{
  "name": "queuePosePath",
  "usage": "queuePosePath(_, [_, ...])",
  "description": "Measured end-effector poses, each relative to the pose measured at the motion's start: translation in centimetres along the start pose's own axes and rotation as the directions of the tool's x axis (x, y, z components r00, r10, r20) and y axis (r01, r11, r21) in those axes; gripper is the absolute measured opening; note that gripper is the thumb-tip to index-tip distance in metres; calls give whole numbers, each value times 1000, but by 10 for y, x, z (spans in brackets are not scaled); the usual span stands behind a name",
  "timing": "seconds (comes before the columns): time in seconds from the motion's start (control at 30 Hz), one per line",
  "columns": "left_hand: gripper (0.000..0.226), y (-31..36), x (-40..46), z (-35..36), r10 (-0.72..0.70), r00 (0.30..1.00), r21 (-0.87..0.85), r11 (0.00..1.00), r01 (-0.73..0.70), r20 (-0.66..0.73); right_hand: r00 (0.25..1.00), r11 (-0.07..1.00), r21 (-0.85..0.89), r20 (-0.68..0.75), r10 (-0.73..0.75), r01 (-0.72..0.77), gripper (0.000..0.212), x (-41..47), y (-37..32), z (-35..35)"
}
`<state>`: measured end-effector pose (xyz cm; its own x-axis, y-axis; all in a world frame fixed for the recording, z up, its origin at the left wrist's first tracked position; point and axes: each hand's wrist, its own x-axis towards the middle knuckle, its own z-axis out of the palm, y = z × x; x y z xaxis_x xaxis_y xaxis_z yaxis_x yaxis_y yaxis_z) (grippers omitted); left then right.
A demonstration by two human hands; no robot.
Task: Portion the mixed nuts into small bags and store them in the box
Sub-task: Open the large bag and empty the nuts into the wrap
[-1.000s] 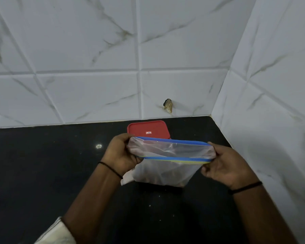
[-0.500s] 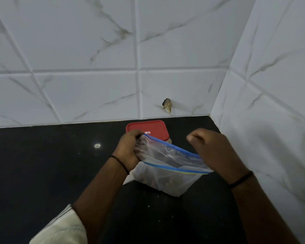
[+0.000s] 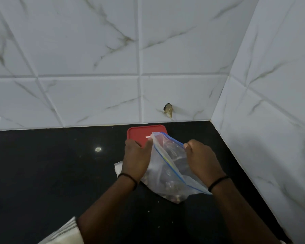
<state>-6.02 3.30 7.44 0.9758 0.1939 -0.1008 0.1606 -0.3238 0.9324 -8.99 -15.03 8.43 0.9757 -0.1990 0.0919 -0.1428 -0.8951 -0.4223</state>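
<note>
A clear zip bag with a blue seal strip holds mixed nuts in its lower end and hangs tilted over the black counter. My left hand pinches the bag's far top corner. My right hand grips the bag's upper edge from the right, fingers curled over it. Behind the hands, a box with a red lid sits against the wall; its body is hidden.
The black countertop ends at white marble-look tiled walls behind and on the right, forming a corner. A strip of white plastic lies under my left wrist. A small chip mark shows in the back wall.
The bag has turned from level to slanting, its seal now running from far left down to near right. My right hand moved from the bag's right end up over its top edge.
</note>
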Motion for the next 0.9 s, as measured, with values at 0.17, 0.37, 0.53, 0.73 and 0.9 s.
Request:
queuePosePath(0.17, [37,-4,-41,14,-148,919,121,986,111,366,968,939,265,176,177,-219,34,3,-3,5])
queuePosePath(0.37, [14,2,-43,33,-118,916,-27,990,139,384,952,934,296,284,111,-197,25,-12,-15,7])
queuePosePath(0.53, [16,5,-43,35,-181,908,-164,952,258,377,998,999,-28,68,-17,19,23,-11,-9,7])
queuePosePath(0.73, [20,14,-47,35,-288,886,-548,704,453,362,1000,983,182,-30,-7,12,24,-11,-11,7])
queuePosePath(0.9, [21,18,-35,24,-322,881,-704,532,470,346,983,880,448,-9,181,-158,38,-1,-5,-8])
